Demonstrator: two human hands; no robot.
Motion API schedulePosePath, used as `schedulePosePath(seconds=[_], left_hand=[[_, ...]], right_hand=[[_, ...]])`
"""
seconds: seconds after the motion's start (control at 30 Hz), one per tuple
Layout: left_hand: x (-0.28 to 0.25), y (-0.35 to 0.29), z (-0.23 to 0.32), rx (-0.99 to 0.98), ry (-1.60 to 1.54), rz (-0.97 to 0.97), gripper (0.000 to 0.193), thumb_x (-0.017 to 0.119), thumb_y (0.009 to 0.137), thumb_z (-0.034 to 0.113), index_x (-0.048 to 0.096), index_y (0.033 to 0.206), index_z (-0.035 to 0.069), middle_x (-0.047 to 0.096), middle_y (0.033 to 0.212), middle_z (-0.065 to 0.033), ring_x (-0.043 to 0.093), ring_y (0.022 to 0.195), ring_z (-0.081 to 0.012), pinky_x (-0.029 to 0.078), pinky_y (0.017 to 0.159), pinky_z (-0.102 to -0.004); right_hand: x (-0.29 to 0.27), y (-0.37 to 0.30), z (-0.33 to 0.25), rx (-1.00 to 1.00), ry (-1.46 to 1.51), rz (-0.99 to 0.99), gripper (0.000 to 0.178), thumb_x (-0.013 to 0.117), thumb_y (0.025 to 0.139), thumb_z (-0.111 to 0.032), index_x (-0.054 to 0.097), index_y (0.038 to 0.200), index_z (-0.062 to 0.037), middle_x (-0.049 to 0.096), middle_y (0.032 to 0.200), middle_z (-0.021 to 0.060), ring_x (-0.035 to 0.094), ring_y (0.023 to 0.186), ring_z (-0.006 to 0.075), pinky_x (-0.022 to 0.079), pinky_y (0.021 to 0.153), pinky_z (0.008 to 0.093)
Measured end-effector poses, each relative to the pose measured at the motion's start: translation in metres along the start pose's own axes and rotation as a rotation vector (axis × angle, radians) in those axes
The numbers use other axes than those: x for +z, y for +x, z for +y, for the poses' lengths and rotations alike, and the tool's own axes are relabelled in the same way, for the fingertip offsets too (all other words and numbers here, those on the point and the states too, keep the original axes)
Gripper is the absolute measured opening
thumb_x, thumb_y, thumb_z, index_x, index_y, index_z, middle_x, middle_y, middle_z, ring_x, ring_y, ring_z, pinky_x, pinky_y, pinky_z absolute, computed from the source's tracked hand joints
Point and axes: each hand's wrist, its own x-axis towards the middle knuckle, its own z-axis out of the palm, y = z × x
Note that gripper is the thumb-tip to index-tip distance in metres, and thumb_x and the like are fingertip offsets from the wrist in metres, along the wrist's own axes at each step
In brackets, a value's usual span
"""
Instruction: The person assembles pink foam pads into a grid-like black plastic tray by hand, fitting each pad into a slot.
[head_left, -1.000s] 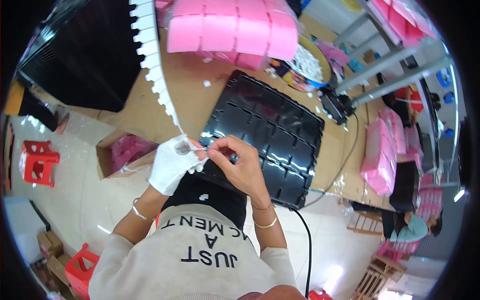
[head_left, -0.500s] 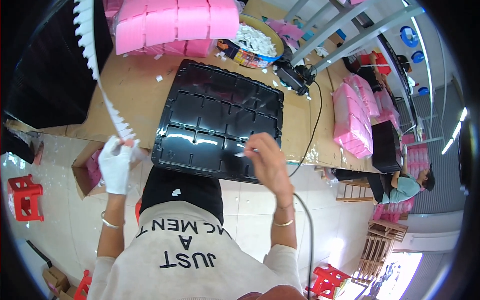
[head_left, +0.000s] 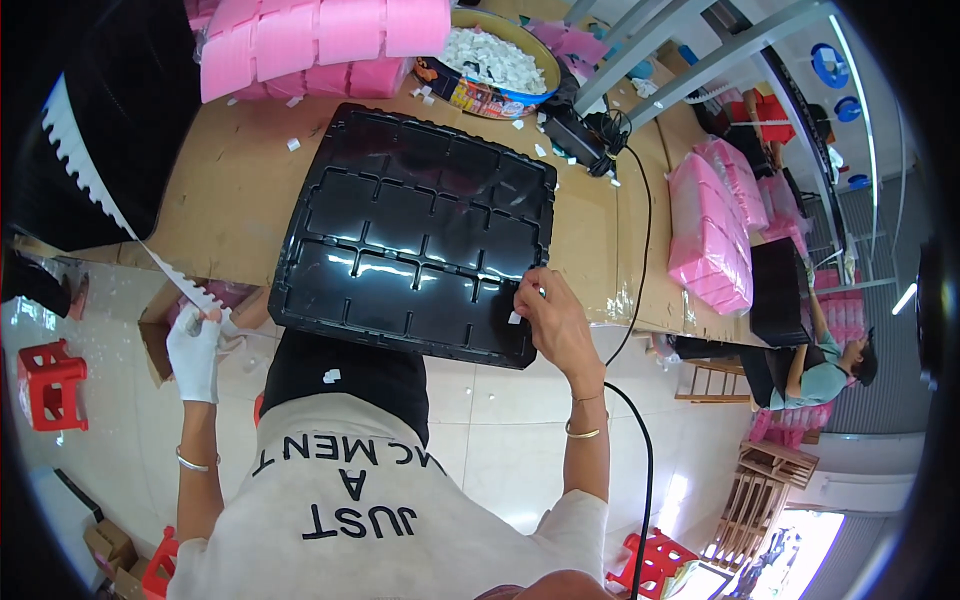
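Observation:
A black plastic tray point(head_left: 375, 215) with several shallow compartments lies on the cardboard-covered table in front of me. My left hand point(head_left: 193, 355), in a white glove, is off the tray's near left side. Its fingers are closed on the end of a long white strip point(head_left: 88, 170) with a toothed edge, which arcs up past a black stack. Bare and pinched, my right hand point(head_left: 557, 318) is at the tray's near right corner. A small white tab point(head_left: 515, 318) shows at its fingertips, over the tray; whether it touches the surface I cannot tell.
Pink foam bundles point(head_left: 325, 35) and a round tub point(head_left: 495, 70) of white scraps stand at the back. A black adapter with cables point(head_left: 585, 140) lies right of the tray. The black stack point(head_left: 110, 130) rises at left. A co-worker point(head_left: 825, 370) is far right.
My right hand has moved to the tray's near right corner with the white tab. My left hand and the strip have shifted left. The whole view has also shifted slightly.

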Motion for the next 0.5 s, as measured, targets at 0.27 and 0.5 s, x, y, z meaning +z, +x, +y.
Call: schedulePosePath(seconds=[0.27, 0.5], left_hand=[[0.02, 0.0, 0.022, -0.031, -0.077, -0.088, 0.017, 0.07, 0.097, 0.008, 0.069, 0.11, -0.004, 0.071, 0.098, -0.0022, 0.06, 0.082, -0.0077, 0.048, 0.073, -0.023], [0.029, -0.003, 0.012, -0.048, -0.075, -0.182, 0.017, 0.072, 0.095, 0.004, 0.067, 0.109, -0.003, 0.066, 0.107, -0.0036, 0.06, 0.096, -0.0115, 0.05, 0.087, -0.0267]], right_hand=[[-0.005, -0.007, -0.004, 0.016, 0.05, -0.01, 0.013, 0.068, 0.08, 0.007, 0.059, 0.087, 0.0003, 0.056, 0.099, 0.0092, 0.058, 0.091, 0.029, 0.05, 0.079, 0.0411], [0.0, -0.003, 0.004, 0.0, 0.028, 0.051, 0.015, 0.068, 0.078, 0.008, 0.058, 0.087, 0.0001, 0.057, 0.1, 0.0092, 0.058, 0.091, 0.0295, 0.049, 0.078, 0.0408]])
